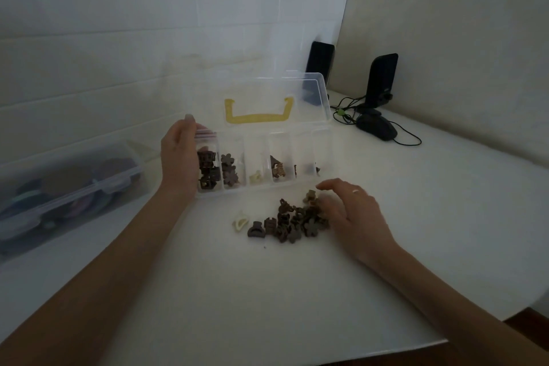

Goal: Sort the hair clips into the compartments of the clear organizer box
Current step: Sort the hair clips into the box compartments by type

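Dim room, white table (297, 291) pushed into a corner, pale tiled wall behind. Clear organizer box (264, 184) sits mid-table, lid up with a yellow handle (258, 116) on it. Row of compartments: the far-left one holds dark boxy clips, the next flower-shaped ones, the third a single cream clip (255, 178), the fourth brown clips, and the last ones only a scrap or two, hard to tell.

Left hand (178, 154) is wrapped round the left end of the box, thumb over the rim, steadying it. Right hand (353, 214) lies spread over the right edge of the loose pile of hair clips (292, 220), fingers loosely bent and touching clips; nothing pinched that I can see.

The pile lies just in front of the box, mostly brown; one cream clip (239, 220) lies apart at its left end.

Handling guess: small, light, hard plastic claw clips, toothed, so likely to snag each other in the heap. Best pinched across the body between thumb and forefinger, one at a time. The box is probably light and would slide, hence the bracing hand.

Off-task: lidded storage bin (68, 190) far left, two black speakers (381, 80) and a mouse (377, 127) with cables at the back right.
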